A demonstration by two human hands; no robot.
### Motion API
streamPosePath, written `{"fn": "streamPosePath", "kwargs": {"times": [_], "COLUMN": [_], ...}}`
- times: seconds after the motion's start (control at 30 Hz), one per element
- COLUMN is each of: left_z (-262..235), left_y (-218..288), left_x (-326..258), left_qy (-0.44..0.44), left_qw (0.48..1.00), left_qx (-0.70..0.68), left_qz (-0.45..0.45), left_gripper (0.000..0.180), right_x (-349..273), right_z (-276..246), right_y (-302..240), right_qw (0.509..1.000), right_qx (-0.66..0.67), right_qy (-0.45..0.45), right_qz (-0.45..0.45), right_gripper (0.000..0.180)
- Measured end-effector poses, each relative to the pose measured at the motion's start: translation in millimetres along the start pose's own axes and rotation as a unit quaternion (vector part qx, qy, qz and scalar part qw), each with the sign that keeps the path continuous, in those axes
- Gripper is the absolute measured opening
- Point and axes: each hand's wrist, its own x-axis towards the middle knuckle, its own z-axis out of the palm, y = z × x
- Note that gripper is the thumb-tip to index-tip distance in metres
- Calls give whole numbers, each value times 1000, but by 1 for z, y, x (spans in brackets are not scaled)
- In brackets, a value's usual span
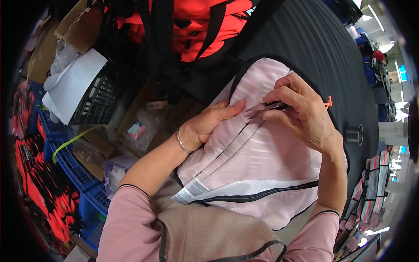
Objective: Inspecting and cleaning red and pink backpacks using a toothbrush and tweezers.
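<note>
A pale pink fabric bag (279, 150) with black-edged seams and a black zipper (262, 195) lies across my lap and the black surface beside it. My left hand (209, 122), with a bangle at the wrist, grips its left side, thumb on top and some fingers hidden. In my right hand (301, 107) are small thread snips (257, 112), pinched between thumb and fingers. Their pointed blades rest at a dark-stitched seam close to my left thumb. A white label (190, 190) sticks out at the bag's lower left corner.
Red and black bags (200, 26) are piled at the far side. To the left are a black crate (96, 100) topped with white paper (72, 87), cardboard boxes (78, 26) and a blue crate (65, 153). A brown apron (218, 231) covers my lap. A metal tube end (354, 135) stands at right.
</note>
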Motion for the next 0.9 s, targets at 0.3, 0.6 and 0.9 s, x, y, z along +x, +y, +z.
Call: {"fn": "streamPosePath", "kwargs": {"times": [0.3,0.6,0.9], "left_z": [5,3,0], "left_y": [0,-2,-2], "left_x": [-1,3,3], "left_qy": [-21,-24,-27], "left_qw": [1000,999,999], "left_qx": [-19,-25,-19], "left_qz": [-4,-10,-13], "left_gripper": [44,45,47], "right_x": [10,11,10], "right_z": [-2,0,1], "right_y": [8,11,7], "right_qw": [996,995,995], "right_qx": [-45,-42,-43], "right_qy": [-65,-62,-71], "right_qz": [-53,-60,-47], "right_gripper": [20,18,18]}}
